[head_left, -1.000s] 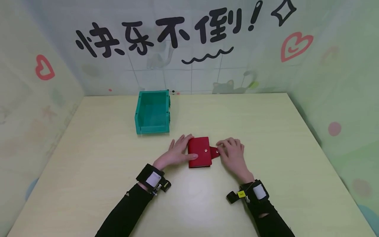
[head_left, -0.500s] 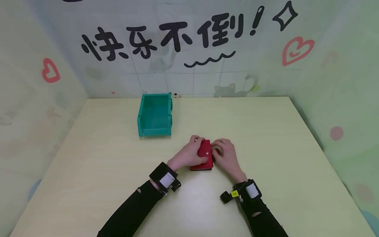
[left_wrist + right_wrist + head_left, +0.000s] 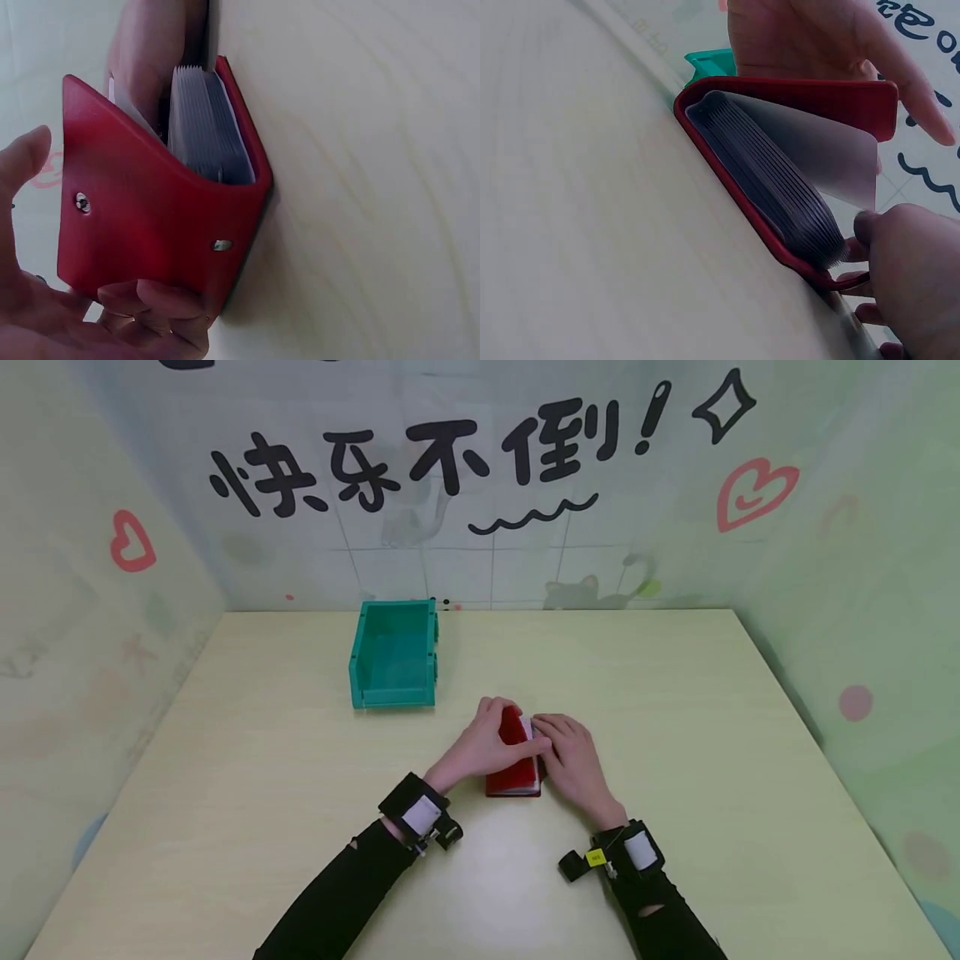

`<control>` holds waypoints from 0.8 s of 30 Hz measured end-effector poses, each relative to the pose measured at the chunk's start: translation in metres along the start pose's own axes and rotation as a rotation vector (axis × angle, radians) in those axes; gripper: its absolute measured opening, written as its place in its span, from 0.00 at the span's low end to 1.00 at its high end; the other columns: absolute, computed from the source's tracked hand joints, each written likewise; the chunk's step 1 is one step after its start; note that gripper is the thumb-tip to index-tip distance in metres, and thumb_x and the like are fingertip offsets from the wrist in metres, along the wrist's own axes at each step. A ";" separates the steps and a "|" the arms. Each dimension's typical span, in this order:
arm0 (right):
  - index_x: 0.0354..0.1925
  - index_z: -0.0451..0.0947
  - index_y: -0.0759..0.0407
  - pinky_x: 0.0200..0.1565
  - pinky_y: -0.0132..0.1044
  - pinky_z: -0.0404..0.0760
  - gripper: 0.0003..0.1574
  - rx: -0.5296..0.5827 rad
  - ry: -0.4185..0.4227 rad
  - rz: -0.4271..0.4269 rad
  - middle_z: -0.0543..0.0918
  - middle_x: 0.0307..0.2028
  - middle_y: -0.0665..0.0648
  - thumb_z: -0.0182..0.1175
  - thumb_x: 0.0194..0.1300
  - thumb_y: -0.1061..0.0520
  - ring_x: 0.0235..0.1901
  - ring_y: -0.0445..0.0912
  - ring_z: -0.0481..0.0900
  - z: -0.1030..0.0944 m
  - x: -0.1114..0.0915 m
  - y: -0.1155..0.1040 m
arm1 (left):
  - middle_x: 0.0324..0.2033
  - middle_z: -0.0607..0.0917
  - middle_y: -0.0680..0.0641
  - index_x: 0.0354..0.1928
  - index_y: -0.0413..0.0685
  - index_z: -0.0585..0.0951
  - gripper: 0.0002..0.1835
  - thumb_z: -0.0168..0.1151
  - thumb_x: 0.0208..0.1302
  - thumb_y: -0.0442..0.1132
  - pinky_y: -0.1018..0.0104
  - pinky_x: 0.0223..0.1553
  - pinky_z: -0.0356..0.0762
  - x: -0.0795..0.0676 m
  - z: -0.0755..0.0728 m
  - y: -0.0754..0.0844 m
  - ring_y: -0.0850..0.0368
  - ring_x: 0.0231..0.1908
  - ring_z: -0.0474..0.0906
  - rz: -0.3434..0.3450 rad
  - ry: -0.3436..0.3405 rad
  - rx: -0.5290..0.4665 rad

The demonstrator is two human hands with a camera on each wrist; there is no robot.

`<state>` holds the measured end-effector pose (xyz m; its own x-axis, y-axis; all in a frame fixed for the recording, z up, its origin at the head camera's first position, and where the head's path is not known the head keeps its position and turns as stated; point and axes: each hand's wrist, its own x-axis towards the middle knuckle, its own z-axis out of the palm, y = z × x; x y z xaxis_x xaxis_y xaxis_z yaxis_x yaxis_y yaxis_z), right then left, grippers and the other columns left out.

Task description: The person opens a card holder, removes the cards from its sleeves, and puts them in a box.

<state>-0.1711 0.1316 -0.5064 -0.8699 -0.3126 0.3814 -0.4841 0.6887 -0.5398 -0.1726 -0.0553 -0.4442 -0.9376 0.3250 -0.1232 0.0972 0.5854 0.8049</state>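
Observation:
A red card holder [image 3: 513, 779] lies on the table between my hands, its cover raised. My left hand [image 3: 495, 739] grips the lifted cover [image 3: 150, 210], fingers curled round its edge and the thumb [image 3: 22, 157] apart beside it. The stack of clear plastic sleeves [image 3: 772, 180] shows inside, and one sleeve [image 3: 825, 150] stands up from the rest. My right hand [image 3: 564, 753] holds the holder's right side, with its thumb [image 3: 874, 225] against the sleeves' edge. Two metal snaps [image 3: 81, 201] dot the cover's outside.
A green plastic bin [image 3: 392, 653] stands open on the table behind and to the left of my hands. Patterned walls close in the yellow table [image 3: 675, 710] at the back and on both sides.
The holder lay flat and closed with its strap out to the right. My hands have come together on it, and the left hand has lifted the cover, baring the sleeves.

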 end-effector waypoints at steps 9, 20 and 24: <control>0.57 0.80 0.59 0.69 0.59 0.65 0.21 -0.060 -0.013 0.020 0.81 0.58 0.60 0.61 0.69 0.53 0.64 0.58 0.73 0.001 0.001 -0.006 | 0.56 0.70 0.37 0.64 0.42 0.64 0.25 0.57 0.66 0.37 0.66 0.40 0.77 -0.011 -0.023 -0.019 0.51 0.40 0.74 -0.010 -0.024 -0.282; 0.56 0.81 0.60 0.68 0.60 0.64 0.22 0.040 -0.011 -0.006 0.83 0.55 0.60 0.62 0.67 0.51 0.61 0.57 0.75 0.011 0.005 -0.010 | 0.68 0.69 0.39 0.73 0.46 0.60 0.38 0.65 0.63 0.28 0.47 0.55 0.83 -0.044 -0.045 -0.053 0.36 0.63 0.73 0.010 0.069 -0.212; 0.56 0.81 0.61 0.66 0.61 0.66 0.23 0.068 0.001 0.001 0.83 0.53 0.62 0.63 0.66 0.52 0.59 0.59 0.76 0.011 0.008 -0.012 | 0.66 0.70 0.39 0.65 0.44 0.71 0.32 0.71 0.58 0.30 0.45 0.57 0.81 -0.047 -0.045 -0.054 0.39 0.65 0.69 0.035 0.190 0.027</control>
<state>-0.1736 0.1140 -0.5051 -0.8702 -0.3117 0.3817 -0.4889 0.6426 -0.5899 -0.1491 -0.1352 -0.4562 -0.9793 0.2016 0.0186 0.1379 0.5970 0.7903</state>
